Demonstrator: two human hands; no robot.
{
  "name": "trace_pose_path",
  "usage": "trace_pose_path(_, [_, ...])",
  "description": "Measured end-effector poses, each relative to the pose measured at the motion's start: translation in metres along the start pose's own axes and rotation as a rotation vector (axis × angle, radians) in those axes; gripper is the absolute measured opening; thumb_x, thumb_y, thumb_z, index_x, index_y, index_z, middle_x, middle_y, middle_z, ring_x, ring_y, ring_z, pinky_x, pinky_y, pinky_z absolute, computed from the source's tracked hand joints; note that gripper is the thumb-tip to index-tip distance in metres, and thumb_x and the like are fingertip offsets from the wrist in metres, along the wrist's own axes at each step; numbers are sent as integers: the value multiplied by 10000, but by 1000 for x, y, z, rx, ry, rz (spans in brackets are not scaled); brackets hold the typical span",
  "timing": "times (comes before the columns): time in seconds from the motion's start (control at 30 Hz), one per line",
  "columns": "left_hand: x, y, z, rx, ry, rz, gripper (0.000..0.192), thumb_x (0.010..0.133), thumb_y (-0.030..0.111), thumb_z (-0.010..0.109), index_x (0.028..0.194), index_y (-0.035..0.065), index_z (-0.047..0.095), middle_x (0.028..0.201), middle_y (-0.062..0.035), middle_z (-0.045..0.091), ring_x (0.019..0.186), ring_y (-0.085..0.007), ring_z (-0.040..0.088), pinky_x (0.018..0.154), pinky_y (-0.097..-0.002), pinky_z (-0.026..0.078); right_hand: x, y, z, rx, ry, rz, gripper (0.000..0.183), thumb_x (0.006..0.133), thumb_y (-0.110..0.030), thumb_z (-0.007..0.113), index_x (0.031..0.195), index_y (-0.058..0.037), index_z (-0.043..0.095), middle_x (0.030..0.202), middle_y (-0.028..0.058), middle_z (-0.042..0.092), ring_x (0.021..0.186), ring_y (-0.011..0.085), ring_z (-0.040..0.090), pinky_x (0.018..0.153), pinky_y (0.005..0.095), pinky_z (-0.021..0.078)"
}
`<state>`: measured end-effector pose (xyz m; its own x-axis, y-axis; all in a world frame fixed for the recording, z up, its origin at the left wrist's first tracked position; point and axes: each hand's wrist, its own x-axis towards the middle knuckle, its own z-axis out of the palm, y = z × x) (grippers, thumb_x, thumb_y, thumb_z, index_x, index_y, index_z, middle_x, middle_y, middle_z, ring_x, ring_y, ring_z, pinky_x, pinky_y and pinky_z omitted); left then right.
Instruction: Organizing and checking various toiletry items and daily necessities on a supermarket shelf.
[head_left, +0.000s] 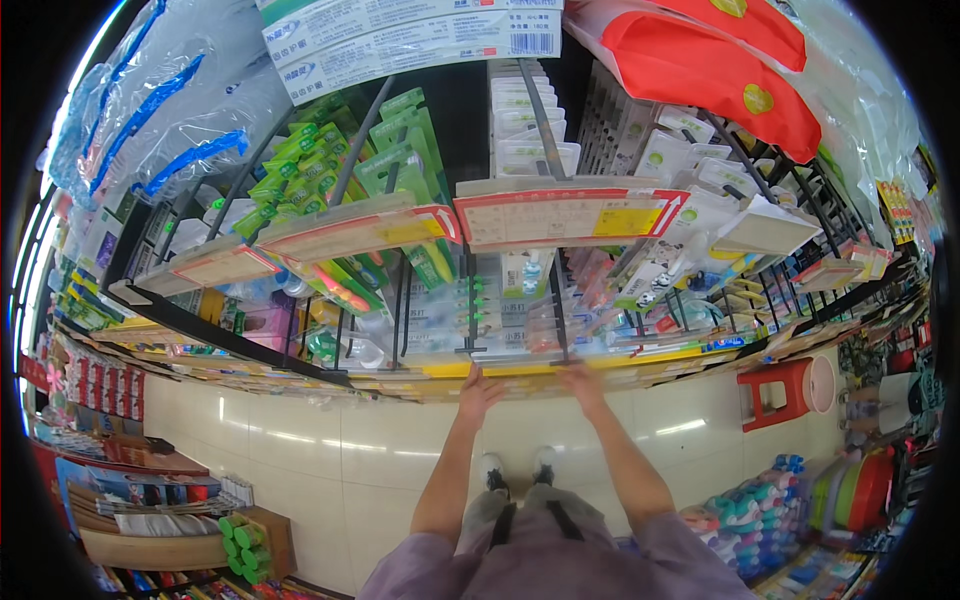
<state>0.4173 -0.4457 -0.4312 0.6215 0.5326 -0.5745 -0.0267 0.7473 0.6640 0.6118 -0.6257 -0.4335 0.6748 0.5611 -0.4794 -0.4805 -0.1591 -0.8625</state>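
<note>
My left hand (480, 396) reaches up to the front of a shop shelf, its fingers apart near the lower end of a black display hook (471, 341). No object shows in it. My right hand (585, 388) is blurred beside the yellow shelf-edge strip (630, 369), below another black hook (558, 300). I cannot tell whether its fingers grip anything. Between and behind the hooks stand white boxes (517, 319) with printed writing. Above them hang a carded toothbrush pack (525, 271) and green blister packs (427, 266).
Price-tag holders (566, 217) jut out above my hands. Plastic bags (180, 112) and a red bag (705, 67) hang higher up. A red stool (776, 394) stands on the tiled floor (390, 450) at right. Bottles (750, 510) and a cardboard box (270, 536) lie behind me.
</note>
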Motion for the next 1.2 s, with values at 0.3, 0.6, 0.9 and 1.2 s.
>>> trace_pose_path(0.3, [-11, 7, 4, -36, -75, -28, 670, 1005, 58, 363, 1569, 191, 27, 1619, -94, 91, 1244, -396, 532, 993, -466, 493, -1, 12, -9, -156, -112, -118, 644, 871, 50, 579, 1472, -106, 410, 1168, 129, 667, 981, 183, 659, 819, 291, 545])
trace_pose_path(0.6, [-19, 15, 9, -60, -144, 24, 689, 1008, 65, 348, 1563, 191, -40, 1628, -79, 33, 1328, -423, 432, 1036, -509, 460, -12, 14, -4, -76, -143, -117, 727, 862, 76, 540, 1515, -169, 335, 1136, 130, 678, 954, 185, 674, 793, 296, 551])
trace_pose_path(0.9, [-11, 11, -18, 404, 59, 116, 633, 945, 22, 466, 1534, 136, 263, 1519, -149, 360, 1272, -294, 527, 1024, -371, 449, -27, 0, 0, -71, -111, -120, 621, 905, -6, 578, 1477, -74, 346, 1151, 143, 664, 995, 215, 666, 824, 345, 560])
trace_pose_path(1.2, [-27, 21, 1, 545, 90, 547, 570, 909, 26, 538, 1462, 25, 401, 1369, -171, 557, 1271, -238, 520, 1050, -295, 377, -42, -28, 3, -432, -30, -448, 614, 871, 26, 553, 1462, -66, 416, 1373, 165, 556, 1152, 221, 612, 973, 294, 462])
